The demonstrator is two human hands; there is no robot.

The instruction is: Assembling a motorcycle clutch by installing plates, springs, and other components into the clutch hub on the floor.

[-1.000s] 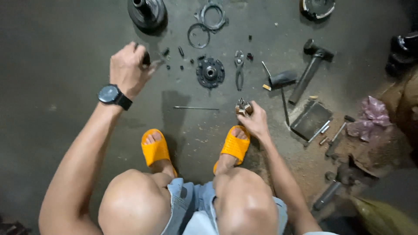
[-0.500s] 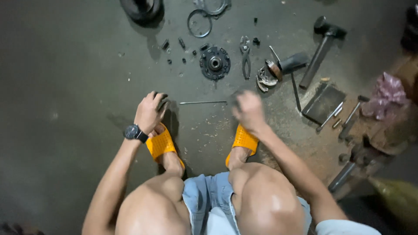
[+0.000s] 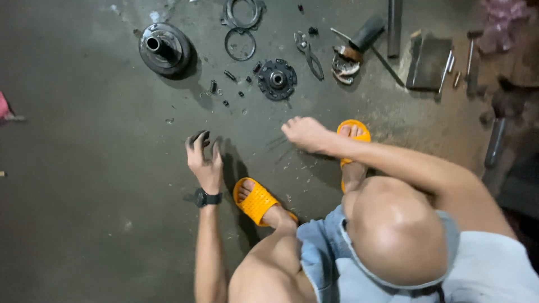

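Hands work low over a grey concrete floor (image 3: 84, 168), seen from above by a person squatting in orange sandals (image 3: 256, 200). The left hand (image 3: 203, 159), with a black watch (image 3: 206, 197) on its wrist, is curled around a small dark part (image 3: 198, 136) held at the fingertips, just above the floor and left of the left sandal. What kind of part it is cannot be told. The right hand (image 3: 306, 133) hovers palm down near the floor just beside the toes of the right foot, fingers loosely bent and slightly blurred; whether it holds anything cannot be told.

Beyond the hands, loose pieces lie spread on the floor. A round black hub (image 3: 164, 49) with a short tube standing in its middle sits at the upper left. A toothed disc (image 3: 277, 79) lies straight ahead, with small bolts (image 3: 230, 75) scattered between it and the hub. Two thin rings (image 3: 240, 44) lie above them, one behind the other. Pliers (image 3: 309, 51) rest just right of the disc, near a hammer (image 3: 365, 35) lying on its side. Further right lies a flat dark block (image 3: 428, 62) with thin rods beside it
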